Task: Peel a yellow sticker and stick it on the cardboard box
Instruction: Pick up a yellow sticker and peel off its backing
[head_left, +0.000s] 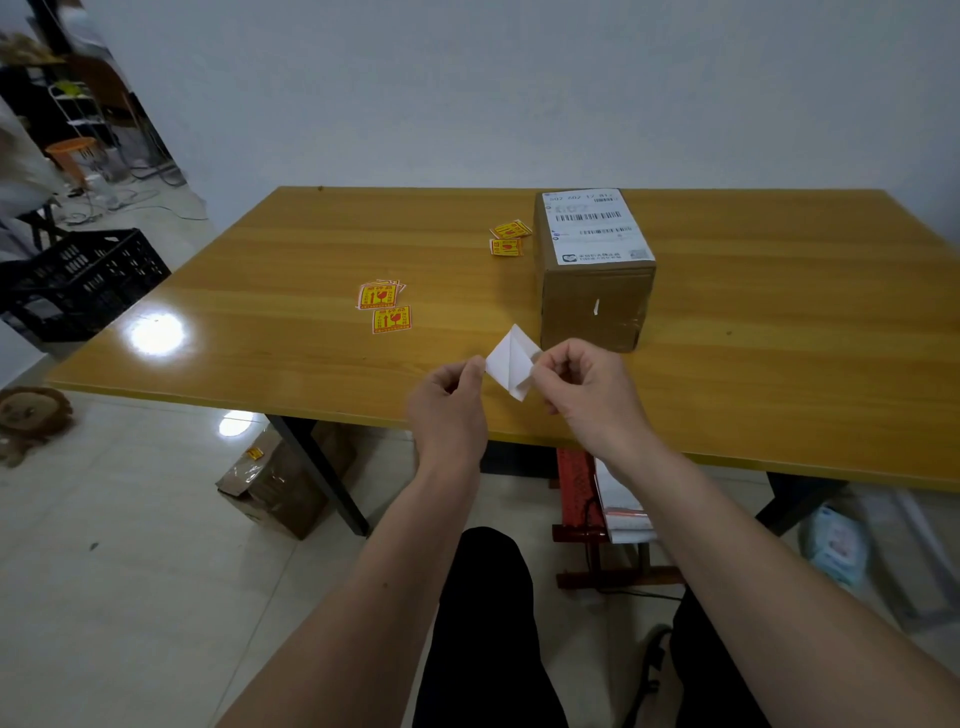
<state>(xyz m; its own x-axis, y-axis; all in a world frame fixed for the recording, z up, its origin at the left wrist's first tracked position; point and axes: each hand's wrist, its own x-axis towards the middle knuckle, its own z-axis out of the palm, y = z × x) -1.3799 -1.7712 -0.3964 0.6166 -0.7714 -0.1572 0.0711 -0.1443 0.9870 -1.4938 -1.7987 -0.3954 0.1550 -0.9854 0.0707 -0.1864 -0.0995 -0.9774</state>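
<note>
While the wide yellow wooden bench (260, 291) carries everything else, the piece in hand is held up off it, just above the near edge. Largest of the task's things is the brown cardboard box (597, 306), standing right of centre toward the far side, a white printed shipping label (595, 226) covering its top; its near face is plain cardboard and looks stiff enough to press against without the box giving way, though it may slide on the glossy wood if pushed hard. Left of the box lie two small clusters of yellow and red rectangular stickers, one near pile (384, 306) toward the middle and one far pile (509, 238) just beside the box.

Smallest is the sticker being worked (511, 364), showing only its white back, creased or parting along a diagonal; whether that line is the backing lifting away cannot be told. The left hand (449, 405) pinches its left corner and the right hand (587, 389) pinches its right edge, fingers (545, 366) of both closed tight on the paper. It should handle as very light, thin and floppy, with a tacky face once bared, so holding it by the extreme corners seems wisest to keep the adhesive off the skin and stop it curling onto itself
</note>
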